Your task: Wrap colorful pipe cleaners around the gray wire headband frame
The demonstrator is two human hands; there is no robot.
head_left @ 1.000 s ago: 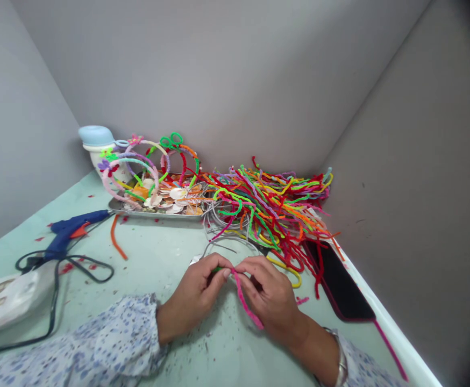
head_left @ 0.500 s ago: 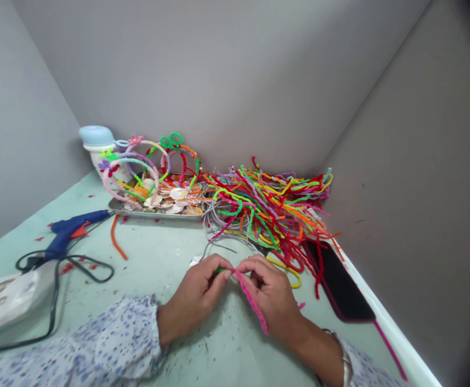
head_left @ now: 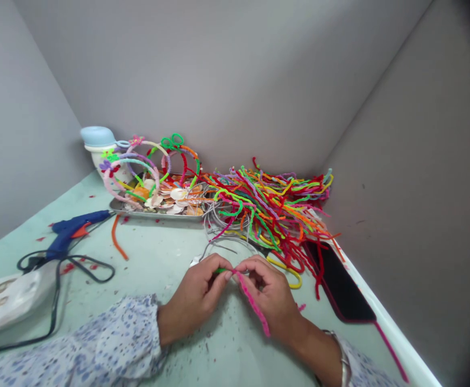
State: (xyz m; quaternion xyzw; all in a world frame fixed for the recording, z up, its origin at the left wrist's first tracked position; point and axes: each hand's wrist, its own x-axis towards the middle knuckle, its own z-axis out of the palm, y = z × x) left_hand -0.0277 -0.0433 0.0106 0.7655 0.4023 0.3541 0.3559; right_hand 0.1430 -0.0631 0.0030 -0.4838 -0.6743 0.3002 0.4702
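Observation:
Both of my hands meet over the front middle of the table, fingertips almost touching. My left hand (head_left: pixel 197 290) is closed in a pinch on a green pipe cleaner (head_left: pixel 220 270), of which only a short bit shows. Between the fingers of my right hand (head_left: pixel 269 290) is a pink pipe cleaner (head_left: pixel 254 305), its fuzzy tail hanging down across the palm toward me. The pink strand meets the green one at my fingertips. A grey wire hoop (head_left: pixel 235 241) lies just behind my hands, partly hidden by them.
Behind lies a heap of coloured pipe cleaners (head_left: pixel 267 199). A metal tray (head_left: pixel 166 215) holds shells and several fuzzy headbands (head_left: pixel 158 156), beside a white cup (head_left: pixel 98 145). At left are a blue glue gun (head_left: pixel 63 234) and white bag (head_left: pixel 13 295); at right, yellow-handled scissors (head_left: pixel 293 277) and a phone (head_left: pixel 342 285).
Almost nothing differs. The hanging end of the pink pipe cleaner has shifted very slightly, while both hands keep their pinch in the same place.

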